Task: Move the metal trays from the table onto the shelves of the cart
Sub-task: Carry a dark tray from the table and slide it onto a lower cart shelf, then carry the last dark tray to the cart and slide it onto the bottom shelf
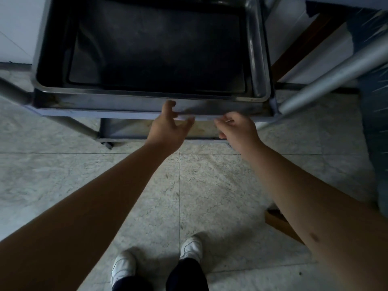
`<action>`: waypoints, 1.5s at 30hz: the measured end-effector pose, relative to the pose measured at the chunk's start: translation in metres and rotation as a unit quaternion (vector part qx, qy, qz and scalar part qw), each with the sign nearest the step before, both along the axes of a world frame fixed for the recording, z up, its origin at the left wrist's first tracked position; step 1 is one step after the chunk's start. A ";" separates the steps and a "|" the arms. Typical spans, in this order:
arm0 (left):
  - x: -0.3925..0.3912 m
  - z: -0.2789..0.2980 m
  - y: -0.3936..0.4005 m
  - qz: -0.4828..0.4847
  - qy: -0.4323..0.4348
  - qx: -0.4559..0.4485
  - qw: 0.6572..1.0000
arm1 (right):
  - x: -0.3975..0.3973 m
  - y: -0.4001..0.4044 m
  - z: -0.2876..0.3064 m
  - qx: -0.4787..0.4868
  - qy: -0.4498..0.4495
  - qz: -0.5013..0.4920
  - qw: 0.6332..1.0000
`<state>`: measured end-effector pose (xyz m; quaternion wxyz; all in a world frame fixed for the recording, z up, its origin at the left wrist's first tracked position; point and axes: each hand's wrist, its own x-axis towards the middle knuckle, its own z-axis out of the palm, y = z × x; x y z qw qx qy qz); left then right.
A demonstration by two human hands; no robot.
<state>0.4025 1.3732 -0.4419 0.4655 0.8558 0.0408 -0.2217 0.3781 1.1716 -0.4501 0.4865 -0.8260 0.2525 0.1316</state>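
A dark metal tray lies flat on the top shelf of the cart, filling most of it. Its rounded rim shines along the right and front sides. My left hand hovers just below the shelf's front edge, fingers spread and curled, holding nothing. My right hand is beside it to the right, fingers loosely bent near the same edge, with nothing in it. A lower shelf of the cart shows between and under my hands.
The cart's tube frame runs diagonally at the right, and another tube sticks out at the left. A caster wheel rests on the tiled floor. A wooden piece lies near my right arm. My feet in white shoes stand below.
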 end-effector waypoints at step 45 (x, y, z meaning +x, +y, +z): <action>-0.232 0.501 0.098 -0.418 -0.381 0.277 0.777 | -0.364 0.088 0.477 -0.459 -0.008 0.012 0.888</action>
